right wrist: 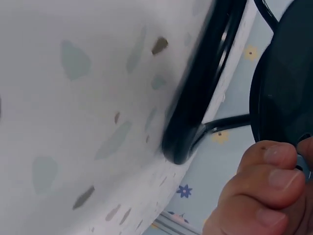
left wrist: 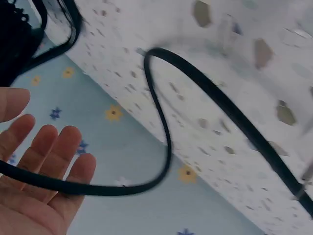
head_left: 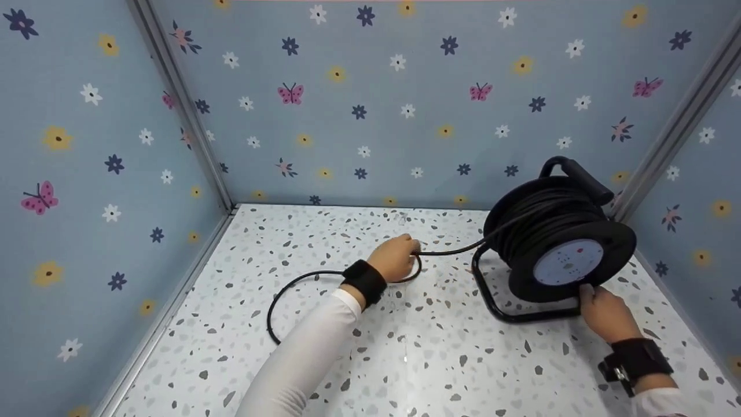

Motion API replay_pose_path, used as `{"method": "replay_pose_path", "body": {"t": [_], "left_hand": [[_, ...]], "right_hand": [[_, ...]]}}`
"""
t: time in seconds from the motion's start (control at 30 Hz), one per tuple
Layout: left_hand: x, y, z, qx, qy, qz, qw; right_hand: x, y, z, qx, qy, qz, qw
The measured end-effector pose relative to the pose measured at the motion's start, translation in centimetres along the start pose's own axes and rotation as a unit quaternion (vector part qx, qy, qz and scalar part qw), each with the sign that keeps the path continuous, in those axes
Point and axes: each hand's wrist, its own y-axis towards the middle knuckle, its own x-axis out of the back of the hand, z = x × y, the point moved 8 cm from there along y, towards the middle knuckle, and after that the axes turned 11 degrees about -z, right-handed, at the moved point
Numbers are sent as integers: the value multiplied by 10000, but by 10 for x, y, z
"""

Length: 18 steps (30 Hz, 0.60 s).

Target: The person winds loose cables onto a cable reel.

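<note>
A black cable reel (head_left: 613,249) with a pale socket plate (head_left: 568,262) stands on its tubular frame (head_left: 492,301) at the right. My right hand (head_left: 608,313) is at the lower edge of the reel. In the right wrist view, its curled fingers (right wrist: 264,181) pinch a small knob (right wrist: 303,166) on the disc, mostly hidden by them. Left of the reel, my left hand (head_left: 393,258) has the black cable (head_left: 448,253) running through it. The left wrist view shows that cable (left wrist: 112,190) lying across loosely bent fingers (left wrist: 63,147), with the palm upward.
The cable's loose end curves in a loop (head_left: 270,310) over the speckled white tabletop (head_left: 405,359) and passes behind the left forearm. Flower-patterned panels (head_left: 359,133) enclose the table at back and sides. The reel's carrying handle (head_left: 586,180) stands near the back right corner.
</note>
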Motion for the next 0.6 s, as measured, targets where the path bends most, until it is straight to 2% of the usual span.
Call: {"method": "replay_pose_path", "body": {"t": [0.17, 0.23, 0.3, 0.4, 0.53, 0.6], "left_hand": [[-3, -6, 51, 407, -475, -104, 9980], [-2, -9, 64, 459, -813, -201, 9954], [3, -10, 68, 430, -1069, -356, 9927], [18, -7, 58, 49, -1225, -787, 9893], [39, -3, 27, -705, -1020, -1453, 9816], [44, -2, 9, -1046, -934, -1640, 9764]], "right_hand": [[-20, -9, 14, -28, 27, 205, 9998], [-29, -13, 23, 0, 49, 317, 9995], [-38, -16, 33, 68, 73, 372, 9993], [-48, -21, 48, 149, 144, 417, 9989], [-53, -27, 68, 122, 374, 557, 9977], [-52, -29, 78, 117, 492, 583, 9970]]}}
